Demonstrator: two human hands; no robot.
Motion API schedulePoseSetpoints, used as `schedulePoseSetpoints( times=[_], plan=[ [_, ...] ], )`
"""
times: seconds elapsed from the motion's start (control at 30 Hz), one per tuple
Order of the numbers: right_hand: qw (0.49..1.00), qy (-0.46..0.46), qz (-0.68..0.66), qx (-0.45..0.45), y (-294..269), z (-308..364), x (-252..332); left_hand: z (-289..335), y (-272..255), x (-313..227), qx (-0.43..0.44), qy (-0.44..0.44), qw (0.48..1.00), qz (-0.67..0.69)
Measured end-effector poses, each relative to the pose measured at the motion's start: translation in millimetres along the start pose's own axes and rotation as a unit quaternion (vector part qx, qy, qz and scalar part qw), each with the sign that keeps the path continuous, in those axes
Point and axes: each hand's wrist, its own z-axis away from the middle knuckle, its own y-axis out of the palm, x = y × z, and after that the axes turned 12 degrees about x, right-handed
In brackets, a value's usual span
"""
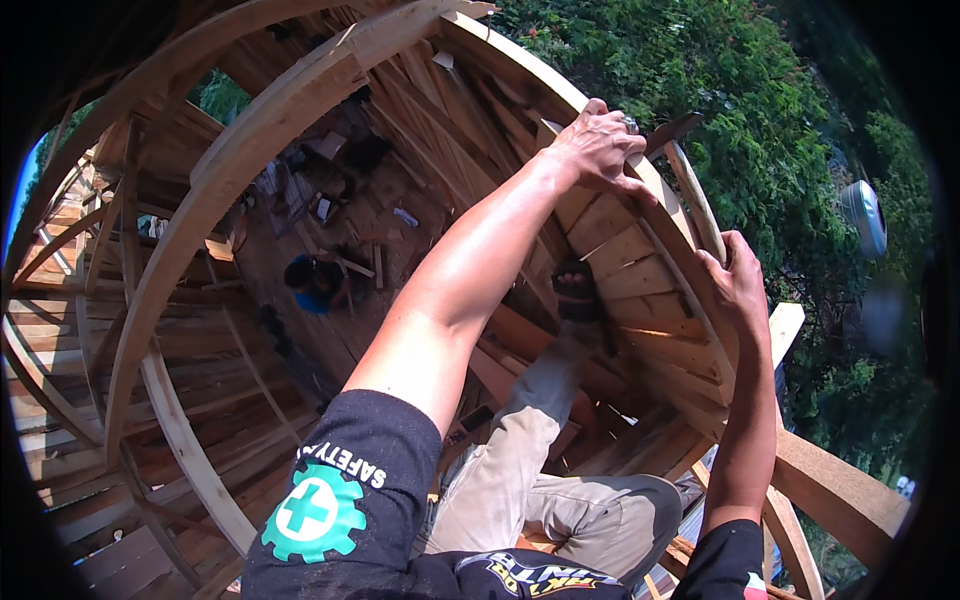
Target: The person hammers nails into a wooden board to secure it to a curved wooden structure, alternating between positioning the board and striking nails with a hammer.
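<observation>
Atop the curved rim: a pale, bowed wooden plank (pixel 540 68) edges a timber framework, green trees (pixel 690 70) just outside it.
Left hand (pixel 600 145): lies over this rim with bent fingers, near the tool's head; whether they close on anything beneath cannot be told.
Right hand (pixel 738 275): closed around the lower end of the tool's handle.
Tool: a long, pale wooden handle (pixel 692 190) with a dark, pointed metal head (pixel 674 131), at the rim's outer side, between both hands.
Foot: a dark-sandalled foot (pixel 574 287) beside the short inner boards (pixel 625 255).
Ribs: a thick, arched brown beam (pixel 255 130) on the left.
Below: a person in blue (pixel 318 285) among scattered wood pieces.
</observation>
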Motion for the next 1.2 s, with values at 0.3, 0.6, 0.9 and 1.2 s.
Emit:
schedulePoseSetpoints(
  times=[0.3, 0.6, 0.9, 1.2],
  plan=[
    [1.000, -0.015, 0.010, -0.009, 13.0, 2.5, 14.3, 10.0, 13.3, 11.0, -0.123, 0.022, 0.992, -0.027],
    [1.000, -0.019, 0.012, -0.022, 14.6, 5.9, 18.6, 9.6, 15.5, 13.5, -0.145, 0.033, 0.988, -0.029],
    [0.997, -0.012, 0.050, -0.058, 13.6, 0.7, 18.3, 7.6, 14.1, 10.7, -0.180, 0.045, 0.982, -0.031],
    [0.993, -0.102, 0.034, -0.058, 21.5, -75.8, 125.1, 6.7, 22.8, 15.5, -0.156, 0.013, 0.986, -0.064]
  ],
)
